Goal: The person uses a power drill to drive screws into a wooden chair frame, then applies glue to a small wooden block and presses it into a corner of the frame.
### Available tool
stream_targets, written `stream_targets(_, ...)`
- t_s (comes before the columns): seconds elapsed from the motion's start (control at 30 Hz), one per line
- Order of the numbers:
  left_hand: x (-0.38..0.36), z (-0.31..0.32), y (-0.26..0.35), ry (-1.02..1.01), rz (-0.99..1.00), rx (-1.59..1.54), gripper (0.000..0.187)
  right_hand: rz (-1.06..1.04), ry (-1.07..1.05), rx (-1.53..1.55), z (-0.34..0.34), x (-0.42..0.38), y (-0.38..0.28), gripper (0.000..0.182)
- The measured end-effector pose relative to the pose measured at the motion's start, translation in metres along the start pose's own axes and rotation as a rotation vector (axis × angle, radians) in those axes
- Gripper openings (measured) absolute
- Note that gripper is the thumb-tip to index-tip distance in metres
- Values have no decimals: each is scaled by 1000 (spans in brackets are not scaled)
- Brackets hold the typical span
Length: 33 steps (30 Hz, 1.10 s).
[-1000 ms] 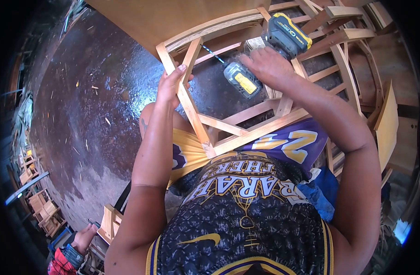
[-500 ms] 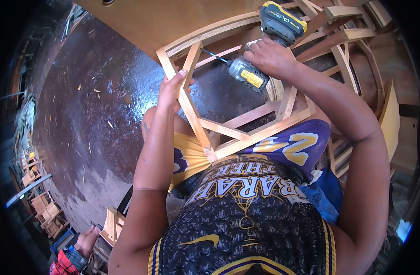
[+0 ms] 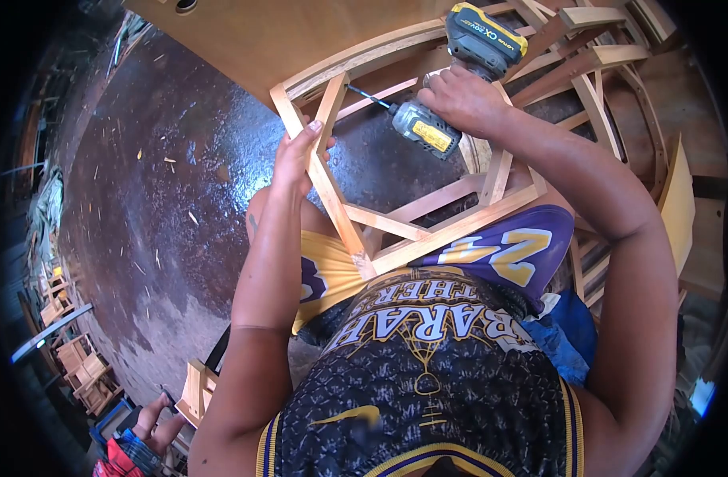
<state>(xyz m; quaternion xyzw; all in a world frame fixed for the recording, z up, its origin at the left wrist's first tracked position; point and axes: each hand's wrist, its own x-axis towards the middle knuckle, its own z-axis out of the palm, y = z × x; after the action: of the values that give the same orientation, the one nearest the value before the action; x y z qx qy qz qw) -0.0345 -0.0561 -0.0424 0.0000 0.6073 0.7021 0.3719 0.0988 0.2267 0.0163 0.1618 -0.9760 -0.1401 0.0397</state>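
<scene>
A light wooden frame (image 3: pixel 459 232) with diagonal corner braces rests across my lap. My left hand (image 3: pixel 298 156) grips its left rail beside the upper-left brace (image 3: pixel 330 105), thumb on top of the wood. In my right hand (image 3: pixel 464 99) is a yellow and black cordless drill (image 3: pixel 430 129), held by the handle with its battery at the top. The long thin bit (image 3: pixel 368 96) points left, and its tip meets the side of that upper-left brace.
A large plywood panel (image 3: pixel 221 40) stands beyond the frame. More wooden frames (image 3: pixel 610 60) are piled at the right. Small wooden pieces (image 3: pixel 84 370) lie at the lower left, near another person's legs (image 3: pixel 153 421). Wood scraps dot the dark floor (image 3: pixel 165 183).
The drill and my right hand have shifted slightly left. At the lower left, the other person's legs have moved a little. My left hand keeps its grip on the frame.
</scene>
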Motion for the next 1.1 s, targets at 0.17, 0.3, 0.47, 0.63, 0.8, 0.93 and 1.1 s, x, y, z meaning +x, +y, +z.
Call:
stream_targets(0.17,0,2,0,14,17,0,62,-3,8,-36,-1,0,1,14)
stream_targets(0.3,5,-3,-3,-1,14,-16,61,-8,29,1,0,0,0,13)
stream_targets(0.47,1,1,-1,22,29,-19,59,60,15,11,3,3,-7,17)
stream_targets(0.63,4,-2,-1,3,1,13,50,58,58,92,-8,0,-6,21)
stream_targets(0.8,9,-7,-2,-46,-19,-42,59,141,73,311,-36,-10,-12,36)
stream_targets(0.93,10,-8,-2,-74,-28,-51,50,344,51,605,-94,-23,-19,57)
stream_targets(1.1,8,-9,0,-87,-58,-24,42,537,62,1109,-135,-55,-6,48)
